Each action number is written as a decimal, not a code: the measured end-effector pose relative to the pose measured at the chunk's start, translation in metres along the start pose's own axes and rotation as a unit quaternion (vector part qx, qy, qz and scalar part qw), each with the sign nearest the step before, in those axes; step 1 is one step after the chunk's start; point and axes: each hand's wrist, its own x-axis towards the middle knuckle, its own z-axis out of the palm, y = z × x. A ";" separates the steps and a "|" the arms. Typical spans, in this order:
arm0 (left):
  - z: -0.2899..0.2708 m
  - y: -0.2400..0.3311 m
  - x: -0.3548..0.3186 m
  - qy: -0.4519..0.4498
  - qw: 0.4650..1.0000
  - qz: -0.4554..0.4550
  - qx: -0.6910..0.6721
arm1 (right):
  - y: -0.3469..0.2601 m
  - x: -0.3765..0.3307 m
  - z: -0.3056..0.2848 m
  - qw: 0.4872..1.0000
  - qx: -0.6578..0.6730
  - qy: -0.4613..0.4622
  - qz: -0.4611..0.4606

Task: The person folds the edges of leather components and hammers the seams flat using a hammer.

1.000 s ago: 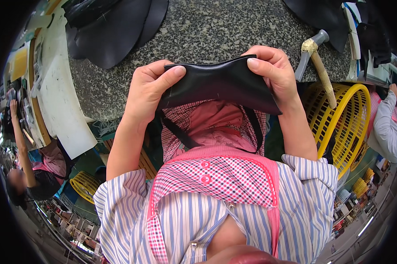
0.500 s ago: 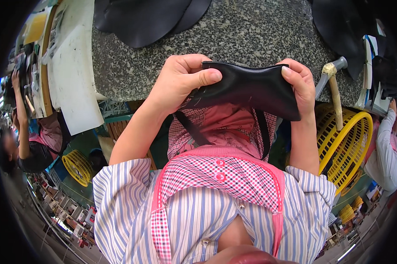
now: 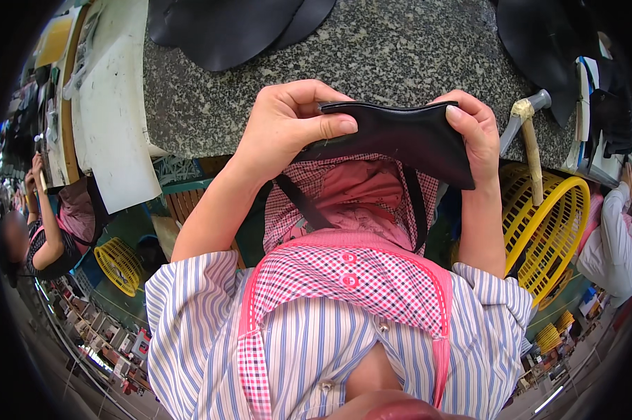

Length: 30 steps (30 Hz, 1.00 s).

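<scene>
1. Pinched by left hand (image 3: 288, 124) and right hand (image 3: 475, 133), at opposite ends: black, broad, leather-like panel (image 3: 407, 136).
2. Positioned above the lap (image 3: 368, 190), near the speckled grey stone worktop (image 3: 260, 98).
3. Best gripped evenly, keeping the far edge uncreased.

Speckled grey stone tabletop (image 3: 400, 59), green floor (image 3: 123, 222) below.

No legible txt, nos., labels, brand marks or signs in head cam view.
</scene>
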 end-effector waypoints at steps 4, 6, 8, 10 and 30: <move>0.002 -0.001 0.001 -0.002 0.999 0.003 -0.032 | -0.001 0.000 -0.002 1.000 0.005 -0.003 0.004; 0.002 -0.002 0.000 -0.002 0.999 0.006 -0.038 | -0.002 0.001 -0.001 1.000 0.003 -0.007 0.011; 0.001 -0.004 0.000 -0.005 0.999 0.008 -0.044 | -0.002 0.002 0.000 1.000 -0.001 -0.005 0.011; 0.000 -0.005 0.001 -0.007 0.999 0.016 -0.041 | -0.001 0.002 0.001 1.000 -0.008 -0.001 0.008; 0.011 -0.001 0.002 0.030 0.991 0.125 0.039 | 0.009 0.002 0.004 0.990 -0.062 -0.004 -0.127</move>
